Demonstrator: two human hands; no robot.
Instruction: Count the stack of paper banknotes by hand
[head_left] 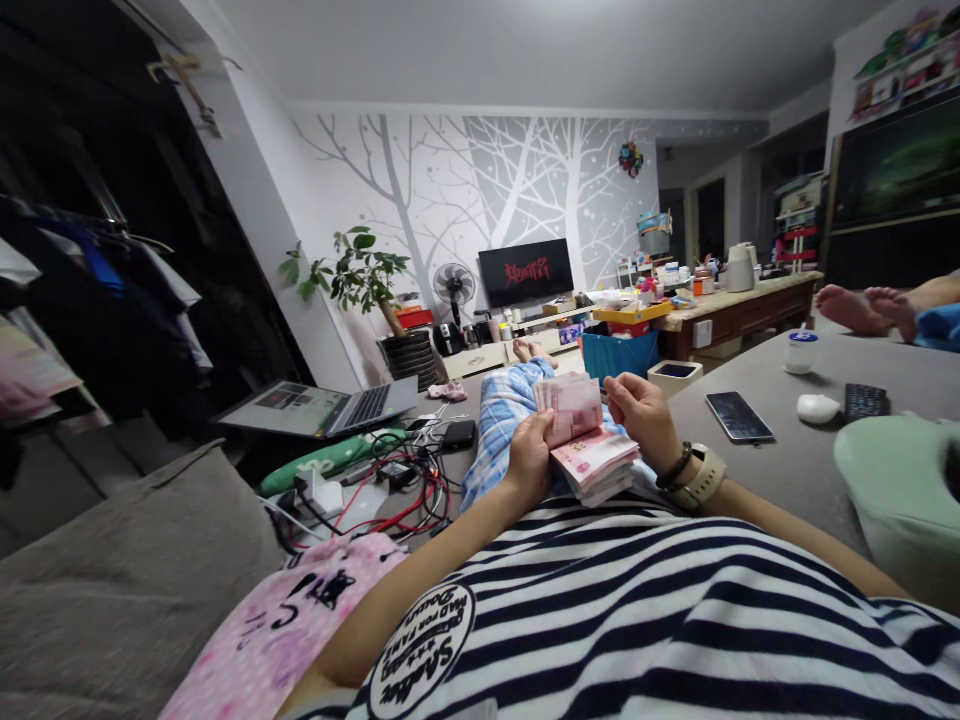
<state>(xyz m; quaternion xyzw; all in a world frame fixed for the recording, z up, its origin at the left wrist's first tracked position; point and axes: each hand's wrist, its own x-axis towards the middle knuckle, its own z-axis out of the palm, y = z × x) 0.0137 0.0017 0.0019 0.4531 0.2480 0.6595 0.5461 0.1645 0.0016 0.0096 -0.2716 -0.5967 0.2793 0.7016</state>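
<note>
My left hand [531, 455] is closed around the lower edge of a fanned bundle of red banknotes [574, 405], held upright above my lap. Just right of that bundle, my right hand [640, 412] has its thumb and fingers pinched together near the notes' top corner. Whether a note is between those fingers is too small to make out. Below both hands, a thick stack of red banknotes [596, 460] lies on my lap against the striped shirt [600, 570]. A watch [705, 478] and a dark bracelet are on my right wrist.
On the left lie an open laptop [322, 408], tangled cables [420, 490] and a black wallet-like object [459, 435]. To the right are a phone [739, 416], a white mouse [818, 408], a lidded cup [801, 352] and a green neck pillow [900, 470]. Another person's feet [862, 308] rest at far right.
</note>
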